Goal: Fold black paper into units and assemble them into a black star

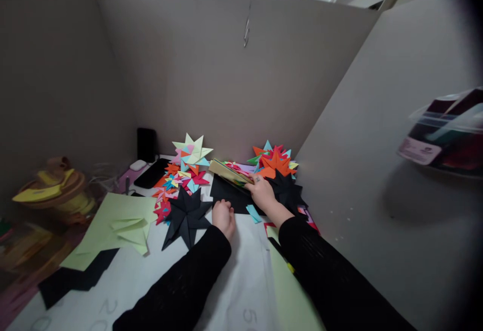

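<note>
My right hand (263, 193) is closed on the edge of a stack of coloured paper (227, 171), pale yellow on top, tilted up at the back of the table. Beneath that stack lies black paper (238, 201). My left hand (224, 218) rests by the near left corner of the black paper with its fingers curled; what they hold, if anything, is hidden. To its left is a black folded paper star (187, 217). A small light-blue paper piece (253, 214) lies between my hands. Another black star (286, 190) sits just right of my right hand.
Colourful paper stars are piled at the back left (192, 152) and back right (277, 162). Pale green paper (101, 225), a phone (151, 173) and a wooden container (56, 192) are at left. A cutter (289, 265) lies beside my right forearm. Grey panels (211, 69) enclose the table.
</note>
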The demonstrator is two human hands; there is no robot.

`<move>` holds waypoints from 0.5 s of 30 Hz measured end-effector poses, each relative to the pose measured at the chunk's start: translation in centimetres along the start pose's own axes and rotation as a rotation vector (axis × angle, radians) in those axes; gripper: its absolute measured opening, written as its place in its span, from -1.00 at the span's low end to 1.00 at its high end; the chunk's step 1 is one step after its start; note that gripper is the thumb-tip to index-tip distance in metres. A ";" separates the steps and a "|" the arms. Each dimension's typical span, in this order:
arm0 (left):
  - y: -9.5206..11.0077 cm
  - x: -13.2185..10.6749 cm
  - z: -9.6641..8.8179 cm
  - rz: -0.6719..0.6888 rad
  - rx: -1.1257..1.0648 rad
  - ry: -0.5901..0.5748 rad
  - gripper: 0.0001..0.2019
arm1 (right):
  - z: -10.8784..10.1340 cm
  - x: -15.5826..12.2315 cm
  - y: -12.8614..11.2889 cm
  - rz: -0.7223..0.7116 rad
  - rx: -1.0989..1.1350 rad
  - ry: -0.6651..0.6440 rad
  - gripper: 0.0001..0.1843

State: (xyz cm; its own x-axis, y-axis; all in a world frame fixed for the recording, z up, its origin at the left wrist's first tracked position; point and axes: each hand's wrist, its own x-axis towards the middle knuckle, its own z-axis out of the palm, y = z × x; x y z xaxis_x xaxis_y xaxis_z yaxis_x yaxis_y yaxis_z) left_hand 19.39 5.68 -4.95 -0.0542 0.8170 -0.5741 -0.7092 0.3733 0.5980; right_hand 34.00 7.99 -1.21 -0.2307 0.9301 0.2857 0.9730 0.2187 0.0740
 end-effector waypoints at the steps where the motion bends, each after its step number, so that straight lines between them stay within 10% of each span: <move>1: -0.1 -0.1 0.1 0.000 -0.001 0.007 -0.68 | 0.2 0.0 0.0 0.004 0.004 0.005 -0.68; 15: 0.7 -1.9 1.2 -0.006 0.048 -0.195 -0.38 | 0.3 -0.6 0.0 -0.014 0.062 0.055 -0.71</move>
State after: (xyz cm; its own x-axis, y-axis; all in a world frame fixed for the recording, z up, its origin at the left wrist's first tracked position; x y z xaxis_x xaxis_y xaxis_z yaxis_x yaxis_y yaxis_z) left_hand 19.86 4.93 -2.83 0.0909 0.8824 -0.4616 -0.6742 0.3956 0.6236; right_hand 34.14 7.55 -1.70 -0.2424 0.9098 0.3369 0.9679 0.2506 0.0196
